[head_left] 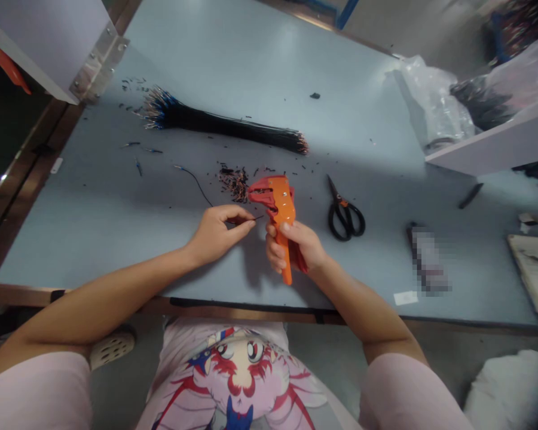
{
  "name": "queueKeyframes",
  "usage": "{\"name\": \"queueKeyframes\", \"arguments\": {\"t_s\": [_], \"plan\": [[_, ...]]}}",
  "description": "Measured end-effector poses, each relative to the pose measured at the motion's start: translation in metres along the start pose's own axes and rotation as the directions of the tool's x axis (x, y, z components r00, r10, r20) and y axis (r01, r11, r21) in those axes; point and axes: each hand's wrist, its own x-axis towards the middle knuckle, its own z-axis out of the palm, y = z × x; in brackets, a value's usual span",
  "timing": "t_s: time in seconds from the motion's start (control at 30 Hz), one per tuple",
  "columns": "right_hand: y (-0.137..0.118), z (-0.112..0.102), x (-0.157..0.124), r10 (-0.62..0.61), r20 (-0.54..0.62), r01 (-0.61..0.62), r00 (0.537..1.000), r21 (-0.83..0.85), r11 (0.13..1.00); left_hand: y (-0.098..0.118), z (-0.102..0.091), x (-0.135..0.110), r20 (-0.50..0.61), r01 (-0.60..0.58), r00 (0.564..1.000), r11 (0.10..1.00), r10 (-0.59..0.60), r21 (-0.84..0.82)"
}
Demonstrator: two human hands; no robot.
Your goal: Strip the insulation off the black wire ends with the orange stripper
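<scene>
Between thumb and fingers, my left hand (pixel 222 233) pinches a thin black wire (pixel 201 186). One end of it sticks out past the fingertips; the other curves away to a blue-and-metal terminal on the tabletop. An orange and red wire stripper (pixel 283 203) is gripped by its handles in my right hand (pixel 296 245), its red jaws pointing left above the wire's tip. The tip is apart from the jaws. Just behind the jaws lies a pile of black and copper scraps (pixel 234 184). Farther back rests a long bundle of black wires (pixel 233 126), with blue terminals at its left end.
Black-handled scissors (pixel 346 218) lie right of my right hand. Beyond them are a pixelated object (pixel 428 257) and a white label (pixel 406 297). Several short blue-ended pieces (pixel 138 166) lie at left. Clear plastic bags (pixel 439 101) stand by a panel at back right.
</scene>
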Motion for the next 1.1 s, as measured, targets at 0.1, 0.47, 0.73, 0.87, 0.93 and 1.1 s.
{"name": "queueKeyframes", "arguments": {"t_s": [0.1,0.47,0.73,0.87,0.93,1.1], "plan": [[-0.010,-0.010,-0.001,-0.026,-0.060,0.025,0.998,-0.008,1.000,-0.006,-0.006,0.006,-0.034,-0.036,0.999,0.988,0.042,0.153],[-0.014,-0.019,-0.008,-0.063,-0.059,0.059,0.996,-0.063,0.996,-0.005,-0.045,0.024,-0.464,-0.012,0.877,0.971,0.124,0.237],[-0.016,-0.017,-0.003,-0.077,-0.155,0.069,0.985,-0.057,0.996,0.002,-0.078,0.020,0.447,0.006,0.872,0.917,-0.200,0.399],[-0.018,-0.019,-0.001,-0.104,-0.191,0.099,0.976,-0.033,0.995,-0.007,-0.068,0.022,0.531,-0.067,0.815,0.873,-0.232,0.484],[-0.018,-0.020,0.000,-0.107,-0.212,0.104,0.971,-0.025,0.994,-0.013,-0.060,0.025,0.378,-0.116,0.921,0.863,-0.092,0.492],[-0.016,-0.024,0.000,-0.123,-0.203,0.113,0.972,-0.057,0.992,-0.020,-0.045,0.028,0.045,-0.074,0.997,0.929,0.062,0.362]]}}
